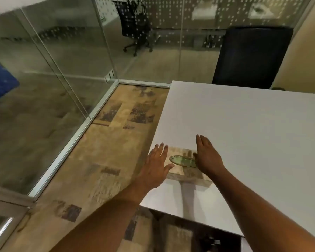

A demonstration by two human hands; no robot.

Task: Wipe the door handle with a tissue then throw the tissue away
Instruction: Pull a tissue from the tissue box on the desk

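Observation:
Both of my hands are stretched out flat over the near left part of a white table point(244, 128). My left hand point(155, 165) hovers at the table's left edge with fingers spread and nothing in it. My right hand point(206, 155) lies palm down, fingers straight, also holding nothing. Between them is a rectangular cut-out point(180, 174) in the tabletop, and a green-rimmed oval object point(182, 160) shows through it. No tissue is in view. A shiny metal bar point(5, 227) at the bottom left may belong to a door; I cannot tell if it is a handle.
Glass partition walls point(65, 57) run along the left and far side, with a metal floor rail point(76, 135). Patterned carpet point(102, 160) fills the strip between glass and table. A black chair back point(251, 57) stands behind the table. Another office chair point(135, 24) sits beyond the glass.

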